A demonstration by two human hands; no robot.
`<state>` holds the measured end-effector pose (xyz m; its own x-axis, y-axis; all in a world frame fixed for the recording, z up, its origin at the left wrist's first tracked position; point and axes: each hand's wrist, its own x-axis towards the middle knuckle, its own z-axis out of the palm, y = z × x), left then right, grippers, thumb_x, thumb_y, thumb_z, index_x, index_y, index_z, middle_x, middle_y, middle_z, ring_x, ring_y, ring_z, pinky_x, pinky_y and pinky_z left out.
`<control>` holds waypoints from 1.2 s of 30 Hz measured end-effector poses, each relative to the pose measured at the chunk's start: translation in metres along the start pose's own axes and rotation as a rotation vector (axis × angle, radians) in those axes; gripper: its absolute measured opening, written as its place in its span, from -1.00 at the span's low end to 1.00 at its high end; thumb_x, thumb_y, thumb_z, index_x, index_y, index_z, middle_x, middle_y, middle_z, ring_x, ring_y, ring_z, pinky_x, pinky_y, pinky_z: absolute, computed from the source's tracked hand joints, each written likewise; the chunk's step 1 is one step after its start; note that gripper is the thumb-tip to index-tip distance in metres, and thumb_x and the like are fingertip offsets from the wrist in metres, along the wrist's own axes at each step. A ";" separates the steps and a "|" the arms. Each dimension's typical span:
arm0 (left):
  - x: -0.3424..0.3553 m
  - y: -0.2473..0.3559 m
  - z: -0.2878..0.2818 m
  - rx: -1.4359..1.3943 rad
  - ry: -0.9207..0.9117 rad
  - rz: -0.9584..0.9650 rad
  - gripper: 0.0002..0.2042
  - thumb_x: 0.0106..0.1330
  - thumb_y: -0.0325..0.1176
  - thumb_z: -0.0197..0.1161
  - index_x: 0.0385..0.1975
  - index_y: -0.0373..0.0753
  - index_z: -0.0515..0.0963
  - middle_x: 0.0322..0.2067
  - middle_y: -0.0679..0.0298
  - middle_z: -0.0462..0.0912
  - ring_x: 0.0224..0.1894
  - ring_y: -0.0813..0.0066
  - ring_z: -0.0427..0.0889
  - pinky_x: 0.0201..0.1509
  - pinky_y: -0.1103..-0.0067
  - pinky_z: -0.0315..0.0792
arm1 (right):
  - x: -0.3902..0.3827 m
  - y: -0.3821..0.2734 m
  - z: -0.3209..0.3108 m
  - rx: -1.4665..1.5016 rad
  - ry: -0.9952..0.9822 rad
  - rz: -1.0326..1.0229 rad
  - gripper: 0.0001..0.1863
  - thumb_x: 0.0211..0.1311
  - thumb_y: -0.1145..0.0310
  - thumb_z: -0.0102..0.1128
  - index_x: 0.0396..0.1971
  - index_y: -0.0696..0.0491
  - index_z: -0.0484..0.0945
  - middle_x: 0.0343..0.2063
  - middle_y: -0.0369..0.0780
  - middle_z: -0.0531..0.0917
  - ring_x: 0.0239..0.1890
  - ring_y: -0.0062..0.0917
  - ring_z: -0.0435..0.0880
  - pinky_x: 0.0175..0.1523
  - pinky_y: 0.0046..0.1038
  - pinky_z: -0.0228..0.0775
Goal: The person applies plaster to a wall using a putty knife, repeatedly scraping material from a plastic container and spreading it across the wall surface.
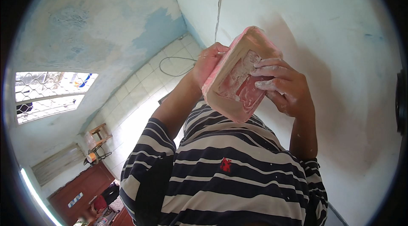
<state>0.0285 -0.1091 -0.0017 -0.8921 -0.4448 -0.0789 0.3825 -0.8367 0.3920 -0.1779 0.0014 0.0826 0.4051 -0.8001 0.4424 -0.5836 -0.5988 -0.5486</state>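
A pink rectangular plastic tub [219,109] is tilted in front of my chest, its inside smeared with whitish paste [244,66]. My left hand [208,66] is closed around the tub's left side, near the rim. Over its right side, my right hand [289,85] reaches in with bent, separated fingers. Those fingertips are coated in white paste and touch the inside of the tub. No tool shows in the right hand, though its thumb is partly hidden.
A pale wall [352,34] with a damp-looking patch rises close on my right. Thin cable [218,9] hangs down it. At left are a grilled window [51,94], a wooden stool [100,134] and a reddish-brown door [80,187]. A person [87,217] is at the lower left.
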 end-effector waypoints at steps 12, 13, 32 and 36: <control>0.012 -0.024 -0.014 -0.266 0.039 -0.230 -0.51 0.26 -0.16 -0.08 0.04 -0.40 0.45 -0.06 -0.02 0.58 -0.09 0.19 0.59 0.11 0.36 0.43 | -0.018 0.005 0.007 0.095 0.150 0.000 -0.75 -0.17 0.66 0.34 -0.41 0.09 0.60 -0.20 -0.19 0.69 -0.07 -0.23 0.64 -0.01 -0.33 0.52; 0.009 -0.023 -0.008 -0.277 0.052 -0.223 -0.58 0.30 -0.23 -0.13 -0.06 -0.41 0.51 -0.14 0.01 0.62 -0.13 0.20 0.61 0.06 0.34 0.47 | -0.021 0.004 0.005 0.093 0.149 0.008 -0.75 -0.17 0.66 0.34 -0.41 0.09 0.60 -0.20 -0.19 0.69 -0.07 -0.23 0.64 -0.01 -0.33 0.52; -0.015 -0.077 0.005 -0.159 -0.130 0.250 -0.45 0.37 -0.03 -0.11 0.19 -0.32 0.33 0.05 0.06 0.52 -0.02 0.15 0.57 0.09 0.25 0.45 | -0.129 -0.149 -0.054 -0.266 0.722 0.013 -0.79 0.17 0.29 0.26 -0.23 0.00 0.53 -0.14 0.00 0.62 0.02 -0.02 0.53 0.13 0.00 0.34; -0.024 -0.081 0.015 -0.137 -0.150 0.214 -0.45 0.36 -0.02 -0.10 0.20 -0.31 0.33 0.06 0.06 0.51 -0.01 0.15 0.56 0.09 0.24 0.44 | -0.141 -0.181 -0.041 -0.292 0.865 -0.014 -0.78 0.13 0.27 0.31 -0.27 0.01 0.55 -0.20 -0.01 0.65 -0.05 -0.04 0.57 0.08 -0.06 0.38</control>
<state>0.0151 -0.0260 -0.0180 -0.8096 -0.5719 0.1321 0.5853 -0.7692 0.2566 -0.1579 0.2242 0.1486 -0.1864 -0.4165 0.8898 -0.7855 -0.4809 -0.3896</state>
